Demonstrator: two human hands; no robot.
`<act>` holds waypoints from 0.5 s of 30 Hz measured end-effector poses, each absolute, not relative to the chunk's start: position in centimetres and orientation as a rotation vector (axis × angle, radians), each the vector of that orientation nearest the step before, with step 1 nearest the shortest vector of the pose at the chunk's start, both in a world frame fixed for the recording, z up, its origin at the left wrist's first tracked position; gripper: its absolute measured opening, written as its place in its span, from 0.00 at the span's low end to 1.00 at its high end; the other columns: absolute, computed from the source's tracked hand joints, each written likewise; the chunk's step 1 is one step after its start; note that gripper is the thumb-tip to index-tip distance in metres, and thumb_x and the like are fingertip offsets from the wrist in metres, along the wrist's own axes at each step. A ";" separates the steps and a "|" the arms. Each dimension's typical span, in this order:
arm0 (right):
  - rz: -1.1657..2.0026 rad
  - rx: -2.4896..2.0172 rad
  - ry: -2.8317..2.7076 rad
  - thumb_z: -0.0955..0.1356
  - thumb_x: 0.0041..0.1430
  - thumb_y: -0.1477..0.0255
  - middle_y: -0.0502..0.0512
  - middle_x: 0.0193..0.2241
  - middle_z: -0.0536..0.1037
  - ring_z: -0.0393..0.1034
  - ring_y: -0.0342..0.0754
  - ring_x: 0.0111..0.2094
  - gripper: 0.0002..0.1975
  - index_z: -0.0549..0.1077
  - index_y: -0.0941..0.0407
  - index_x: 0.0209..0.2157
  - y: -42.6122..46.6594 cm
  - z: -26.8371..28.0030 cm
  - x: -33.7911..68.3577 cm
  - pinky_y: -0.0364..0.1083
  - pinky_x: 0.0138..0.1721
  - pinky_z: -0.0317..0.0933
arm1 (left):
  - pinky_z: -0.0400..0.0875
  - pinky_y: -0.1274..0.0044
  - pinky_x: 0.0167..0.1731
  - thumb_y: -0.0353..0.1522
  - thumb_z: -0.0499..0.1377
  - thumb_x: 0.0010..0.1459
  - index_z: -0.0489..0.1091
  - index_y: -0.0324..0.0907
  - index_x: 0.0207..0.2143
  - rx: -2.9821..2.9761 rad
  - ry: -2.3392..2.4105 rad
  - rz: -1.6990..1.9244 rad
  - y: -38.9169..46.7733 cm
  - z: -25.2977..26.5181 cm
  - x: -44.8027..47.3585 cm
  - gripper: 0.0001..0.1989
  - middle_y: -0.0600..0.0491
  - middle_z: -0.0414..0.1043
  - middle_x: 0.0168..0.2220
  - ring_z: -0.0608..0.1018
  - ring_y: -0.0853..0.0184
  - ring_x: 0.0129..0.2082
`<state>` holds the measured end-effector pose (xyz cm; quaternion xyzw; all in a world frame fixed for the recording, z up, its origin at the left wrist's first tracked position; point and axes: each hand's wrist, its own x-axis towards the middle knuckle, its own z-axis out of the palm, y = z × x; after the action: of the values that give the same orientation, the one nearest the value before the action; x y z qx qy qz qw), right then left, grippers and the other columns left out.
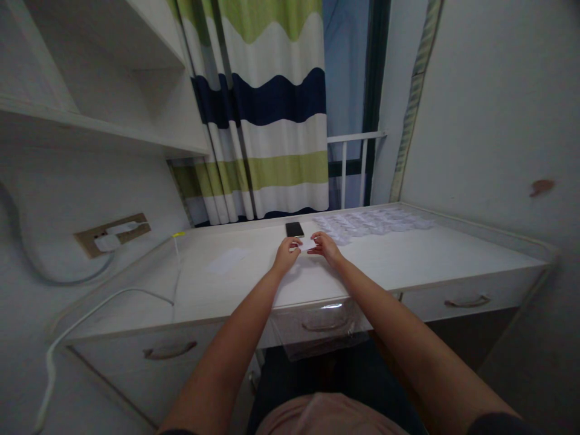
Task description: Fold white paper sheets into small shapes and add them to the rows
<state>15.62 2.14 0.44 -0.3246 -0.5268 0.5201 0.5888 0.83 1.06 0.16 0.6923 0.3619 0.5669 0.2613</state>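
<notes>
A small white piece (306, 246), paper or thin plastic, is held above the desk between my two hands. My left hand (287, 254) pinches its left end with closed fingers. At the other end, the curled fingers and thumb of my right hand (326, 246) close on it, though the fingertips are small and blurred. Just beyond my hands lies a dark phone (294, 229). Rows of several small white pieces (371, 222), crumpled or folded looking, cover the desk's back right. Flat white sheets (227, 260) lie to the left of my left hand.
The white desk (408, 260) has drawers with handles along its front. A clear plastic bag (312, 332) hangs at the front edge before me. A white cable (113, 293) crosses the left side. A shelf (113, 136) juts out at upper left, and a striped curtain (281, 139) hangs behind.
</notes>
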 end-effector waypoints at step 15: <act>0.722 -0.922 -1.703 0.70 0.38 0.68 0.44 0.26 0.65 0.62 0.38 0.21 0.18 0.61 0.54 0.32 2.7 -1.1 15.5 0.38 0.20 0.56 | 0.63 0.83 0.19 0.27 0.61 0.38 0.65 0.38 0.23 1.460 0.991 1.483 1.7 0.4 0.5 0.07 0.56 0.66 0.22 0.68 0.75 0.21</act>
<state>15.51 2.71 -1.15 -0.3832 -0.7079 0.3000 0.5119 0.47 1.67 0.41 0.5789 0.3929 0.5880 0.4059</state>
